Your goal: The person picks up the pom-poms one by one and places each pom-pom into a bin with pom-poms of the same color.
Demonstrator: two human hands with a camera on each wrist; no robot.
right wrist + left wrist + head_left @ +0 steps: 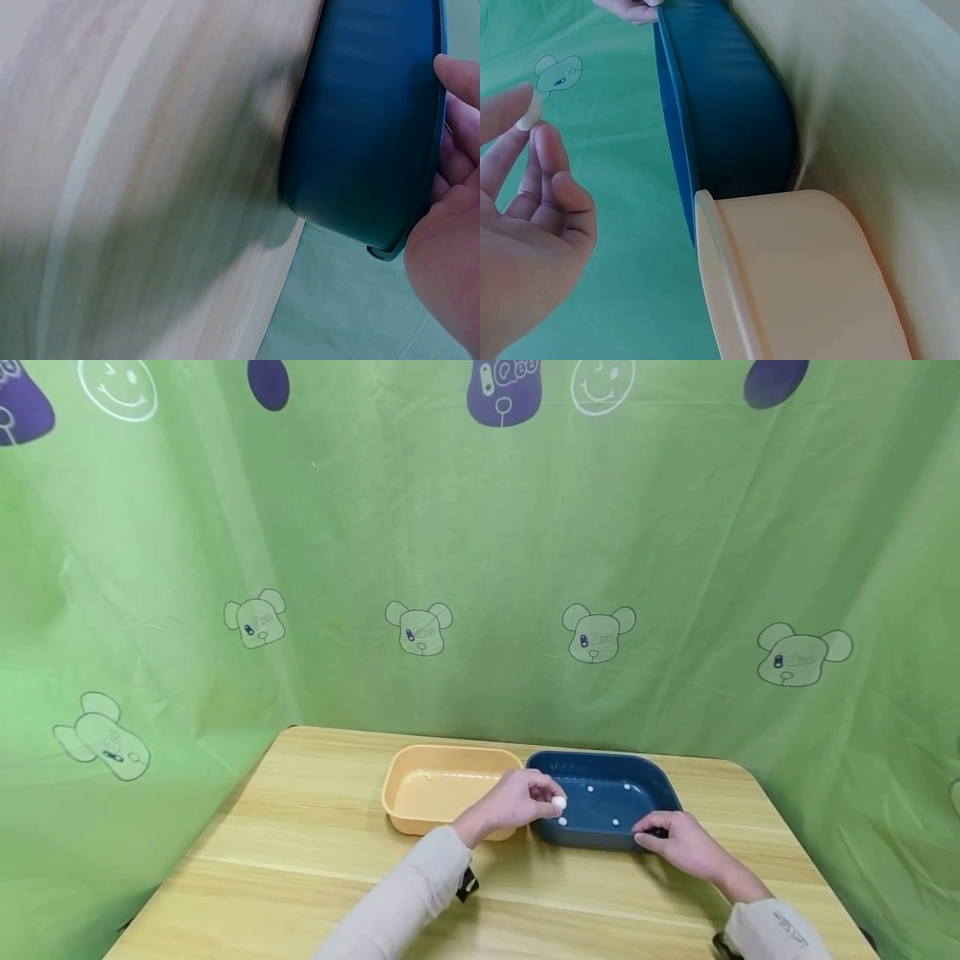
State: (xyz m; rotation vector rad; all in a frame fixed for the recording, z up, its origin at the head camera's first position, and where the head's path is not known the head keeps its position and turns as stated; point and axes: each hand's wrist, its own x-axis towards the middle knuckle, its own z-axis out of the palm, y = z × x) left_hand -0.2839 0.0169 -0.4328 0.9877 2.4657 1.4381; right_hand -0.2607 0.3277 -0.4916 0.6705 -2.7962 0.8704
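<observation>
Over the left part of the blue basin (607,840), my left hand (517,799) pinches a small white ball (558,802) between thumb and fingertips. The left wrist view shows the same white ball (531,112) partly covered by the fingertips, with the other fingers curled below. My right hand (686,843) grips the basin's near right rim, the thumb outside and the fingers reaching over; in the right wrist view its fingertips (454,154) are partly hidden behind the wall. Several smaller white pieces, one a white bit (616,822), lie spread on the basin floor.
A pale orange basin (408,827) stands directly left of the blue one, with a tiny yellowish speck (428,775) inside. Both rest on a wooden table (300,843) near its back edge. A green printed curtain (487,527) hangs behind and at both sides.
</observation>
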